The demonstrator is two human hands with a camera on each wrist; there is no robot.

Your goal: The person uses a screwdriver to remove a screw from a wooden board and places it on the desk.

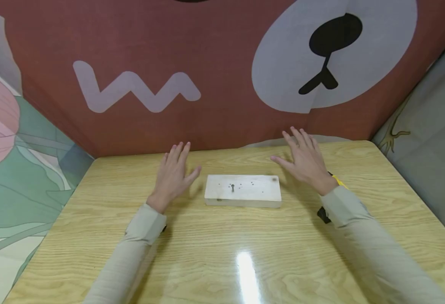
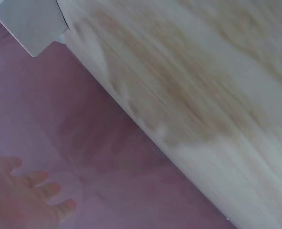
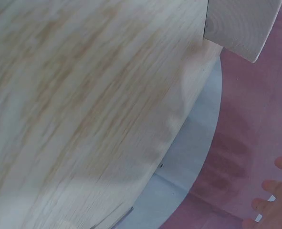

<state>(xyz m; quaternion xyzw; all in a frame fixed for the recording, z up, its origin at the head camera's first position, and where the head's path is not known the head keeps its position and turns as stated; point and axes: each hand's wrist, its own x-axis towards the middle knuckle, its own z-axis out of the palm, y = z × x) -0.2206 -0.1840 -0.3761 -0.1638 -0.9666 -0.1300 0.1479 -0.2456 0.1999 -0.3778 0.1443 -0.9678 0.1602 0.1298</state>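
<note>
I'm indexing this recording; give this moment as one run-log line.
left hand: open, empty | right hand: open, empty | pale rectangular wooden block: untouched between hands, on yellowish wood-grain table

The head camera looks forward and down from the near side of the table [image 1: 192, 261], taking in left hand [image 1: 171, 175], right hand [image 1: 306, 162] and far wall [image 1: 215, 126]. Each wrist camera, close and tilted, faces the table's far edge; both share wall and part of the block [image 1: 245, 188].

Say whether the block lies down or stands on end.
Lying down: the head view shows the block stretched lengthwise along the table, its marked top facing up.
</note>
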